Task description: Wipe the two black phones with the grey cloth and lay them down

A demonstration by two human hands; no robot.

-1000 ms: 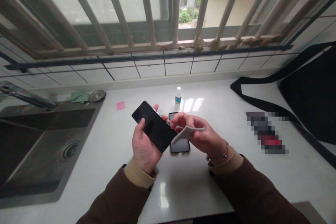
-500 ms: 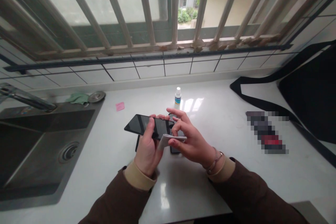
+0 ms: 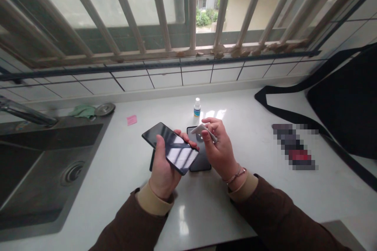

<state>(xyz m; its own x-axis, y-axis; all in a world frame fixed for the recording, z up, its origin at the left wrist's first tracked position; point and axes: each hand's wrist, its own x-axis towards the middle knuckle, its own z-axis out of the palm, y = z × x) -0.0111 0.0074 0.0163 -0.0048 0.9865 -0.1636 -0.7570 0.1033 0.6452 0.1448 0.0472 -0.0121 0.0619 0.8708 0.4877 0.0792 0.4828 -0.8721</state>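
Observation:
A black smartphone (image 3: pixel 173 147) lies screen up across my left hand (image 3: pixel 165 168), the thumb on its near edge and the fingertips around the far one. The screen mirrors the window bars. To its right, my right hand (image 3: pixel 219 145) pinches a small folded light-grey cloth (image 3: pixel 203 128), held apart from the phone. Beneath the hands, a second dark phone (image 3: pixel 200 161) rests on the counter, partly covered. Another dark object (image 3: pixel 152 160) shows only as an edge under the left hand. Behind them stands a small white bottle (image 3: pixel 197 108) with a blue label.
On the left is a steel sink (image 3: pixel 85 164) with a faucet (image 3: pixel 29 111), a green cloth (image 3: pixel 82 111) and a round metal strainer (image 3: pixel 105 109). A pink slip (image 3: pixel 131 120) lies on the white counter (image 3: pixel 118 188). A black bag (image 3: pixel 347 98) with its strap lies right, near a pixelated item (image 3: pixel 294 147).
My right hand has lifted the cloth off the phone and moved it up and right. The phone has turned and tilted, baring more of its screen.

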